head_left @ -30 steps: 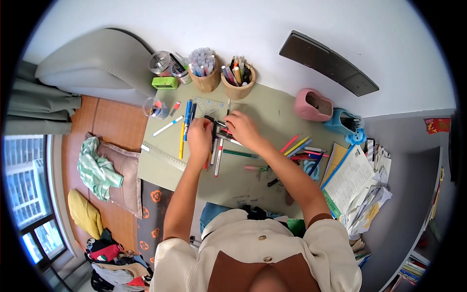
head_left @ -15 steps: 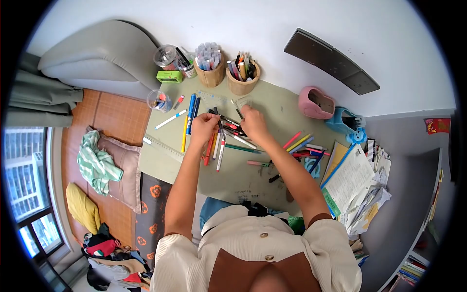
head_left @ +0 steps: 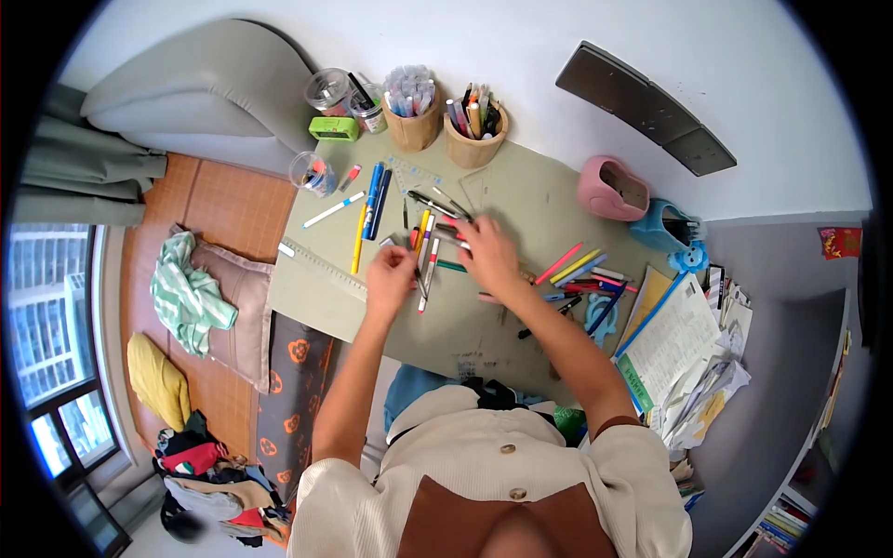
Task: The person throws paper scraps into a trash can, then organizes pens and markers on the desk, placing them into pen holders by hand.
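Note:
My left hand (head_left: 391,275) is pinched closed at the near side of a loose group of pens, with a slim dark pen (head_left: 420,279) at its fingertips. A white marker with a red tip (head_left: 428,276) lies just to the right of those fingers. My right hand (head_left: 489,251) reaches over the same group with its fingers apart, touching or just above red and black pens (head_left: 448,231) that it partly covers. Beyond it lies a thin pencil-like stick (head_left: 453,199) next to a clear set square (head_left: 473,189). Blue markers (head_left: 375,200) and a yellow pencil (head_left: 359,238) lie to the left.
Two wooden pen cups (head_left: 475,139) and a green box (head_left: 333,128) stand at the back. A clear ruler (head_left: 321,270) lies at the left edge. On the right are several colored pens (head_left: 574,265), blue scissors (head_left: 603,316), pink and blue holders (head_left: 614,189) and stacked papers (head_left: 665,335).
My left hand has moved down toward me from the middle of the pens. My right hand has let go of the thin stick, which now lies on the table, and has shifted nearer over the pens.

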